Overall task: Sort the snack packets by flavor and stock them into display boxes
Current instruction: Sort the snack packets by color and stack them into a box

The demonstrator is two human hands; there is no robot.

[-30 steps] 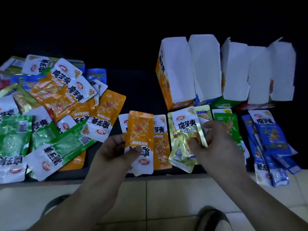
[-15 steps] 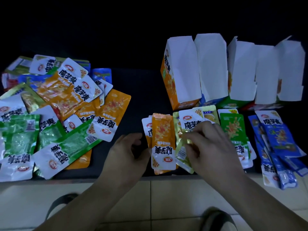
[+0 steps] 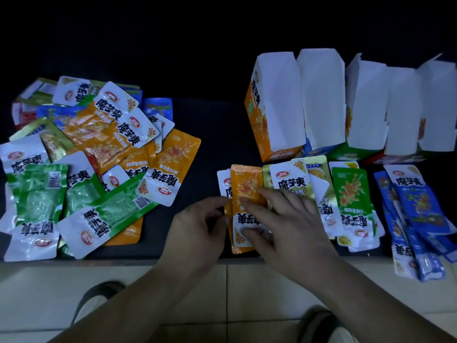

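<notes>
A small stack of orange packets [image 3: 246, 186] lies near the front edge of the black table [image 3: 210, 134]. My left hand [image 3: 197, 229] touches the stack's left edge with curled fingertips. My right hand [image 3: 284, 219] lies across the stack, fingers pressing on its lower white part. To the right lie sorted piles: gold packets [image 3: 296, 179], green packets [image 3: 351, 194] and blue packets [image 3: 415, 206]. A mixed heap of unsorted packets [image 3: 94, 159] covers the table's left side. Display boxes [image 3: 274, 107] with raised white flaps stand in a row behind the sorted piles.
The table's front edge runs just below my hands, with light floor tiles [image 3: 235, 293] beneath. Bare black table surface shows between the heap and the boxes. My shoes [image 3: 319, 323] show at the bottom.
The orange packet left my left hand and now lies on the orange stack. My right hand let go of the gold packet and moved left onto the orange stack.
</notes>
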